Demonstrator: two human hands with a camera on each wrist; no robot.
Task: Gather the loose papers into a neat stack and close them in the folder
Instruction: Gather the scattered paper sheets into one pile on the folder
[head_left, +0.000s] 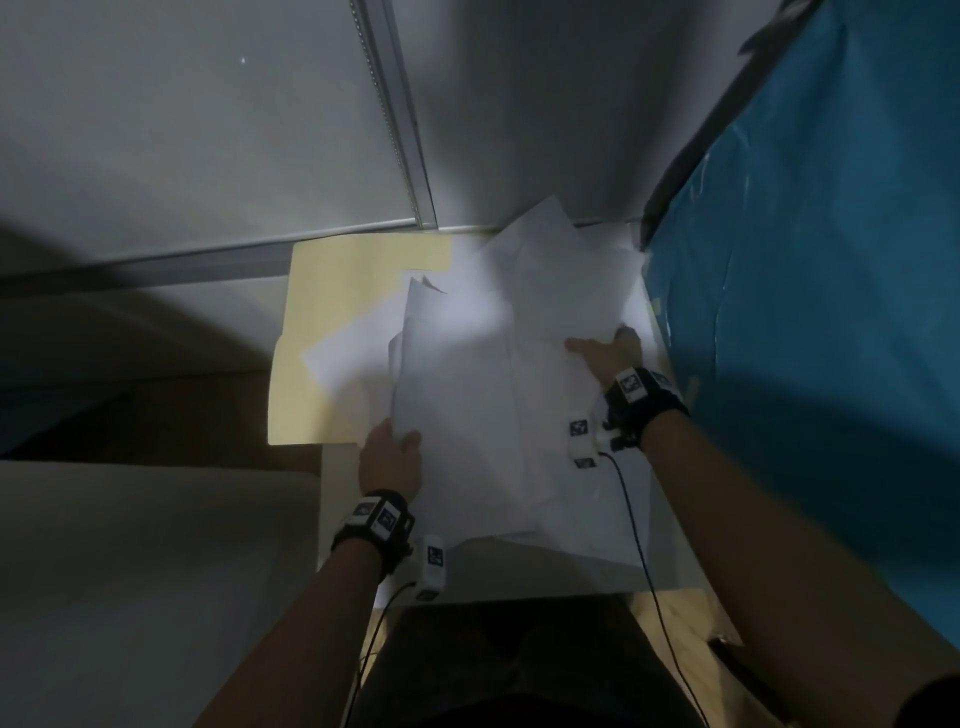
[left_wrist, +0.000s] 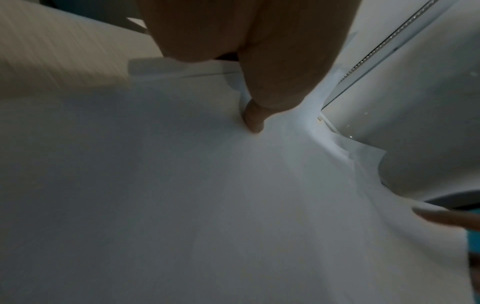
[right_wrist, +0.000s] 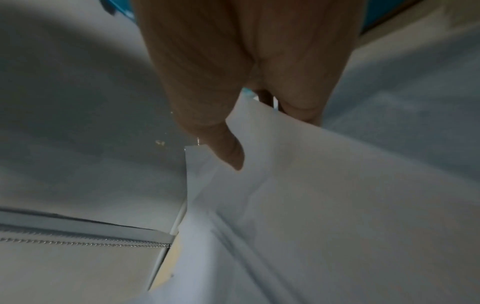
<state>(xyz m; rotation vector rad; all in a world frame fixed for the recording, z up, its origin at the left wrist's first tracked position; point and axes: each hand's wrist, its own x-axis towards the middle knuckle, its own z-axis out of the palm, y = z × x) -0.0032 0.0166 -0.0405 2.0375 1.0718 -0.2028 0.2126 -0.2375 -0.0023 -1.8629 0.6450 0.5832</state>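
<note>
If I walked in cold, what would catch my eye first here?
Probably the bright heap of loose white papers in the middle, fanned out unevenly. The left hand pinches their near left edge, and the right hand grips their right edge. A pale yellow folder lies open beneath them, showing on the left.

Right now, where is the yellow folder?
In the head view the folder lies open on the table's far left, by the wall, partly under the papers that both hands hold.
</note>
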